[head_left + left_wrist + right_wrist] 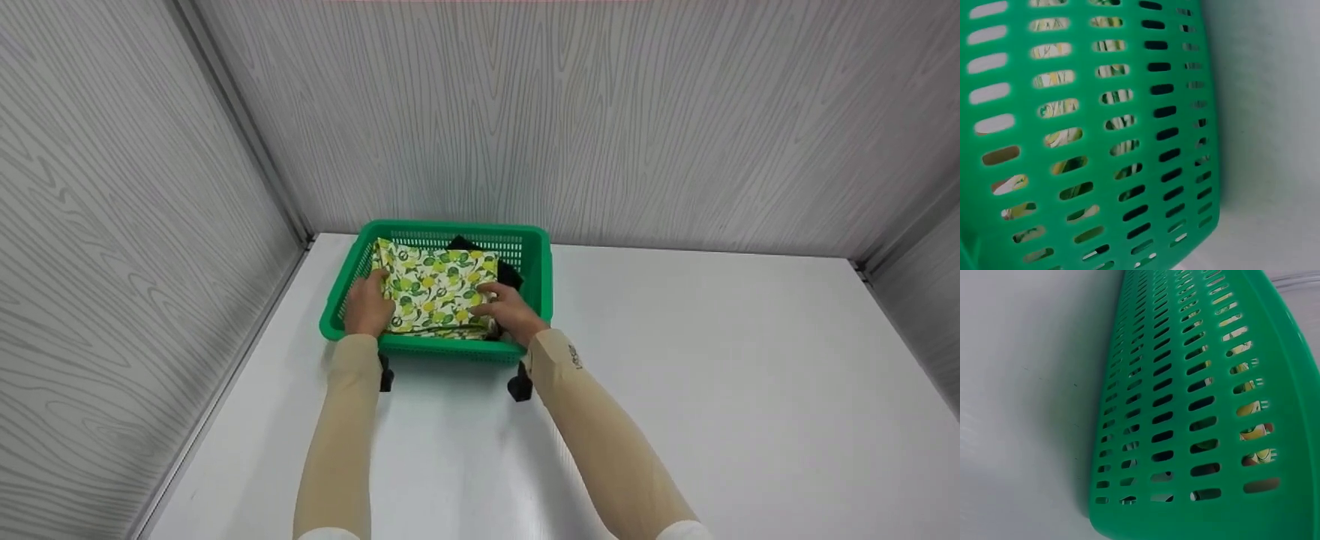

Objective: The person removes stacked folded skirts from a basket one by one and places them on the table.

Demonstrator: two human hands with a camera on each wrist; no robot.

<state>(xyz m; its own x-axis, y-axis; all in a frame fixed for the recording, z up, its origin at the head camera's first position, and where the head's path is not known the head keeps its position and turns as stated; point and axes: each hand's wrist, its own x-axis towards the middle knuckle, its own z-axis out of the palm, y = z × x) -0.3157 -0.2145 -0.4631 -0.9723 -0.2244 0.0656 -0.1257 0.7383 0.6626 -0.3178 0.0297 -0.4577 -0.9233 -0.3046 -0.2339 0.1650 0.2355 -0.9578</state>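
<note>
A folded cloth (439, 289) with a lemon-and-leaf print lies in the green plastic basket (538, 247). My left hand (368, 304) reaches inside the basket and touches the cloth's left edge, fingers extended. On the opposite side, my right hand (511, 309) rests its straight index finger and thumb on the cloth's right part; its other fingers are hidden. Black fabric (510, 275) shows beside and behind the printed cloth. Both wrist views face the basket's slotted wall (1084, 135), with bits of printed cloth behind the slots and neither hand clearly visible.
The basket stands on a white table (720, 390), close to the back panel (600, 127). A grey wood-grain side panel (112, 262) rises at the left. Black wrist-mounted pieces (520, 384) hang just outside the basket's front wall.
</note>
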